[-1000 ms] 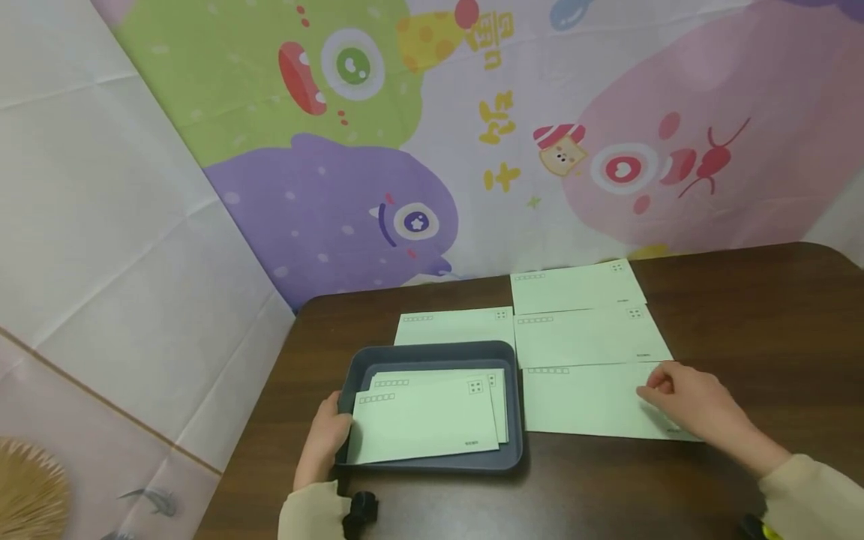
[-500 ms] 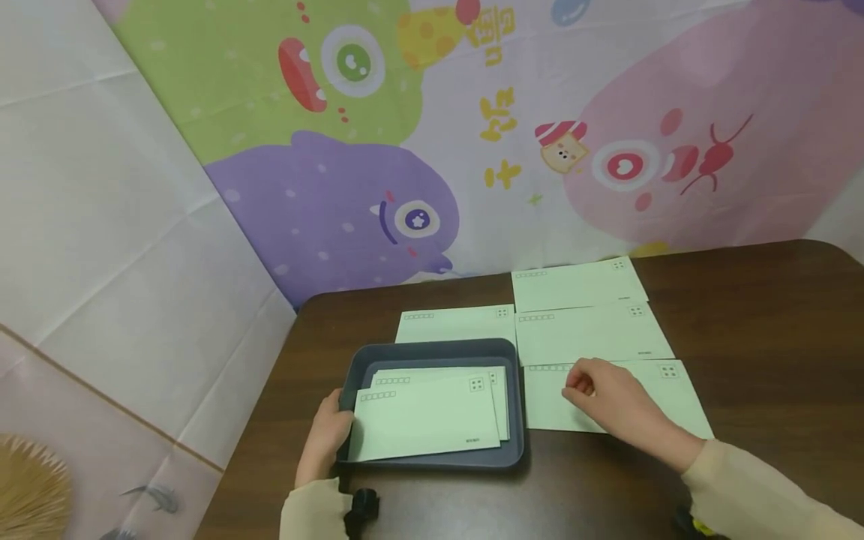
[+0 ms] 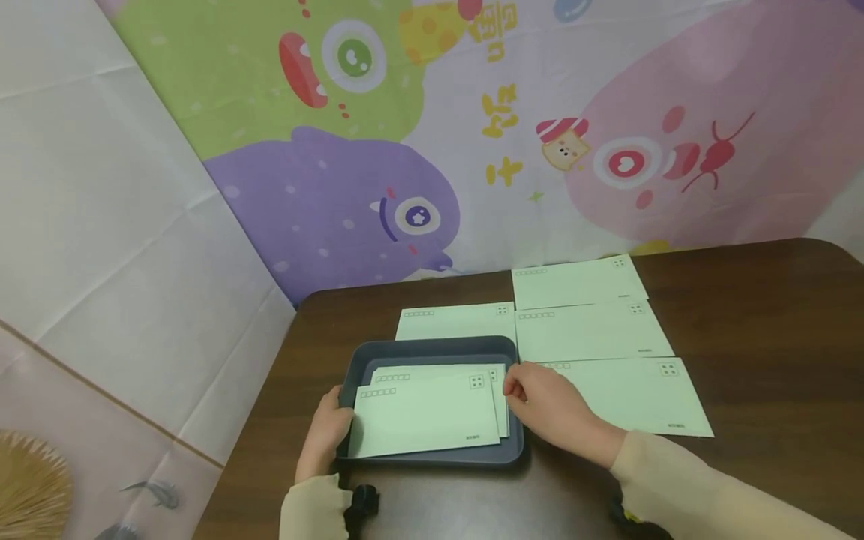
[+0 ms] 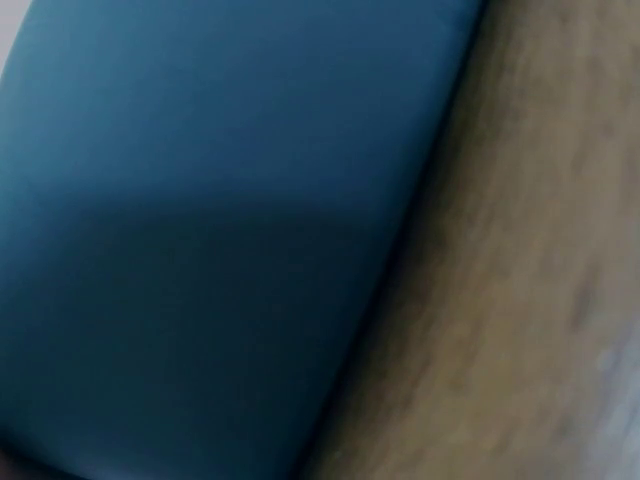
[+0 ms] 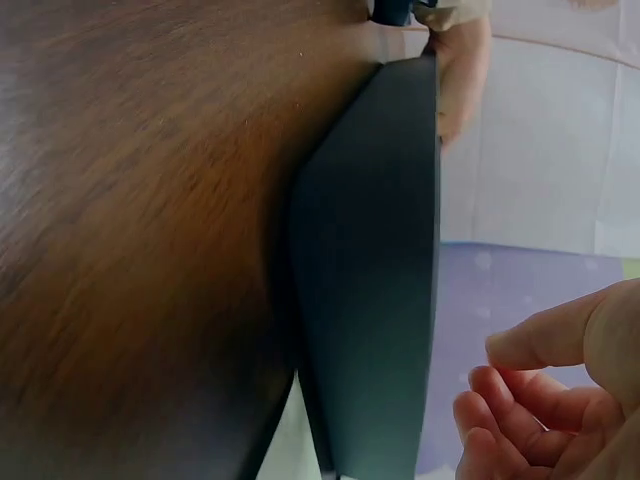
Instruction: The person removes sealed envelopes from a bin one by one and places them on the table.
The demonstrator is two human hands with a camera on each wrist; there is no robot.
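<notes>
A dark blue-grey tray (image 3: 439, 454) stands on the table, with a small pile of pale green envelopes (image 3: 425, 420) inside. My left hand (image 3: 325, 433) grips the tray's left side, thumb over the rim. In the left wrist view the tray's wall (image 4: 240, 200) fills much of the picture. Over the tray's right rim is my right hand (image 3: 556, 405), fingers loosely curled and holding nothing. In the right wrist view its thumb and fingertips (image 5: 515, 348) are beside the tray wall (image 5: 375, 260). Beneath and right of this hand lies an envelope (image 3: 641, 397), flat on the table.
Two more envelopes lie behind that one, a middle envelope (image 3: 590, 334) and a far envelope (image 3: 580, 283) near the printed cloth (image 3: 499, 225). Another envelope (image 3: 452, 322) is partly hidden behind the tray. Brown wooden table (image 3: 763, 337) extends to the right.
My right hand has moved left, from the right end of the near envelope to the tray's right rim, uncovering that envelope. The left hand and tray stay in place.
</notes>
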